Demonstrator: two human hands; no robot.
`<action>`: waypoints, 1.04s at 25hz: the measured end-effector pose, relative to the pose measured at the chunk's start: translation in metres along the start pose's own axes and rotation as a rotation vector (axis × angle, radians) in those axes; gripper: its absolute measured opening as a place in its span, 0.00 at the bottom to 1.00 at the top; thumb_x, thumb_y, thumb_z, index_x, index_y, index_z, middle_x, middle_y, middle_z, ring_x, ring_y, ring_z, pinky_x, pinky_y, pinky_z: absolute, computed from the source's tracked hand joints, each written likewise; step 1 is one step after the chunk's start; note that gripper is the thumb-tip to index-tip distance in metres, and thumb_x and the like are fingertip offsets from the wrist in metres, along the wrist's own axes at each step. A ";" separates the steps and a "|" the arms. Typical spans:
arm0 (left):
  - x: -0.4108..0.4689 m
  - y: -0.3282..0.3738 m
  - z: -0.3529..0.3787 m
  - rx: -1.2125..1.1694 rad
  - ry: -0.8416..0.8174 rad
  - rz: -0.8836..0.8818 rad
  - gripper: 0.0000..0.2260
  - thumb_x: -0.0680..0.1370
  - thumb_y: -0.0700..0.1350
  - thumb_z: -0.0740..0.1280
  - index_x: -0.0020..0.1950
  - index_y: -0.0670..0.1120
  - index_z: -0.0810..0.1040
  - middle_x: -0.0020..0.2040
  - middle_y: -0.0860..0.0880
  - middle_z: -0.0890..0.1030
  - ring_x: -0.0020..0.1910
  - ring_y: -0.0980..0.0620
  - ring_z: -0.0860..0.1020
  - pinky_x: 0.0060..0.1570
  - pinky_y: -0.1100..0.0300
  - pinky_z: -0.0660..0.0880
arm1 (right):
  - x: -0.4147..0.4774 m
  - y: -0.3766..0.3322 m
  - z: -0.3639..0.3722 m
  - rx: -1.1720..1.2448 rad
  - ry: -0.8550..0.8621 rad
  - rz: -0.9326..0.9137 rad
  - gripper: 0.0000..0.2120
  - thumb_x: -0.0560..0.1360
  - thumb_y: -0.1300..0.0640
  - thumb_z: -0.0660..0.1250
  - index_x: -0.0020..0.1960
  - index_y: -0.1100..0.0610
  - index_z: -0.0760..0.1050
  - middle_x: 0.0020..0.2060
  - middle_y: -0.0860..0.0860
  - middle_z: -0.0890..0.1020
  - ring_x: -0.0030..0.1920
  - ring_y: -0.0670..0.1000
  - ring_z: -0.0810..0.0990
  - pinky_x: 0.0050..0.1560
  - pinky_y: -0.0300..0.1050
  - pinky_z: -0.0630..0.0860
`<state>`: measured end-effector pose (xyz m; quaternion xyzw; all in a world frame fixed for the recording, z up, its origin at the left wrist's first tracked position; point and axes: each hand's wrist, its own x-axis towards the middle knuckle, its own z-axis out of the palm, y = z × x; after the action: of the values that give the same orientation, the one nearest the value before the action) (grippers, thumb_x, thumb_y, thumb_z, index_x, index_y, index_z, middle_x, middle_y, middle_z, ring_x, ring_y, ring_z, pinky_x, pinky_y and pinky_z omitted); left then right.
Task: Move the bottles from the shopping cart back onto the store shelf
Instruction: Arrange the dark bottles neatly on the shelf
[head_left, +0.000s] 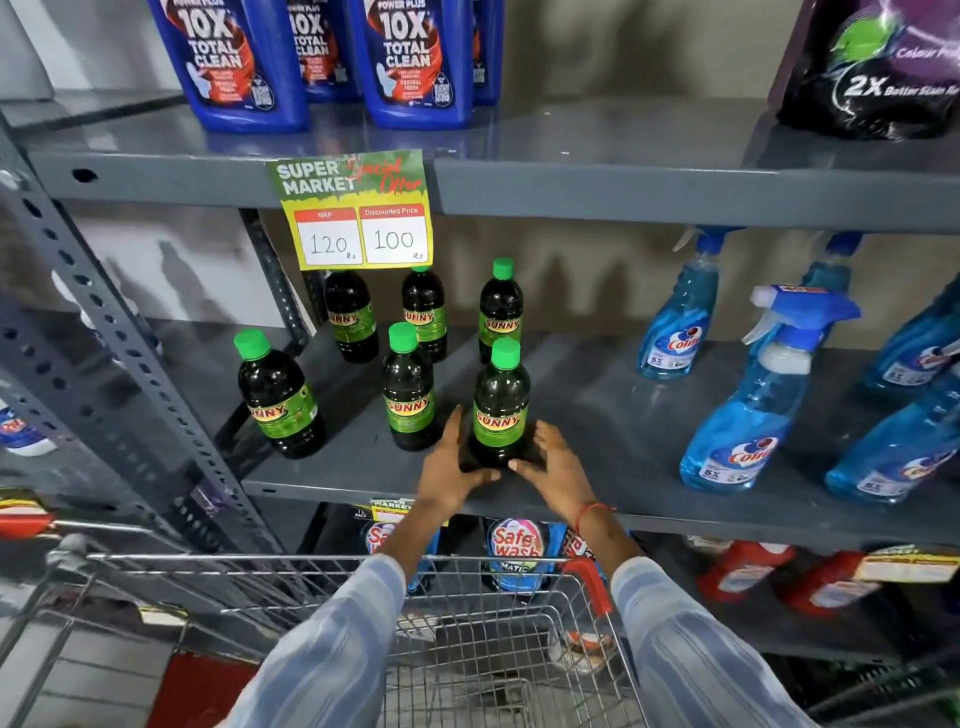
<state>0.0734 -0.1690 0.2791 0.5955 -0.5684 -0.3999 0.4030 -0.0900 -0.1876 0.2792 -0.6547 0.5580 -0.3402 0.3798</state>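
Note:
A dark Sunny bottle (501, 405) with a green cap and green label stands upright near the front edge of the grey middle shelf (613, 436). My left hand (451, 467) and my right hand (556, 465) cup its base from both sides. Several more Sunny bottles stand on the same shelf: one to the left (278, 397), one just beside the held bottle (409, 389), and three at the back (351, 317) (425, 312) (501, 306). The wire shopping cart (467, 613) is below my arms; no bottle shows in the part I can see.
Blue Colin spray bottles (753, 405) fill the shelf's right side. Blue cleaner jugs (410, 62) and a dark pouch (878, 67) sit on the upper shelf. A yellow price sign (358, 213) hangs from that shelf's edge. Safewash packs (517, 551) and red bottles (743, 569) are below.

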 end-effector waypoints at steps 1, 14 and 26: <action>-0.014 -0.004 0.002 -0.025 0.088 -0.013 0.41 0.67 0.36 0.74 0.73 0.46 0.56 0.66 0.43 0.73 0.67 0.48 0.70 0.67 0.53 0.68 | -0.010 -0.001 0.001 -0.004 0.125 -0.042 0.26 0.71 0.60 0.70 0.66 0.61 0.66 0.63 0.59 0.75 0.62 0.55 0.75 0.66 0.52 0.72; 0.013 -0.029 -0.075 0.104 0.247 -0.090 0.31 0.67 0.41 0.75 0.66 0.39 0.66 0.60 0.38 0.79 0.61 0.42 0.76 0.59 0.49 0.73 | 0.035 -0.043 0.113 0.023 -0.030 0.023 0.20 0.78 0.65 0.56 0.70 0.63 0.63 0.68 0.61 0.71 0.68 0.58 0.70 0.66 0.40 0.61; 0.011 -0.050 -0.109 0.211 0.182 -0.089 0.34 0.66 0.43 0.76 0.68 0.41 0.66 0.63 0.39 0.77 0.62 0.43 0.75 0.63 0.47 0.72 | 0.038 -0.045 0.115 0.098 -0.104 -0.005 0.18 0.75 0.64 0.65 0.64 0.64 0.71 0.62 0.61 0.78 0.61 0.55 0.77 0.60 0.37 0.68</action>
<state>0.1930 -0.1758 0.2712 0.6929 -0.5414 -0.2998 0.3700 0.0365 -0.2076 0.2639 -0.6537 0.5186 -0.3334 0.4390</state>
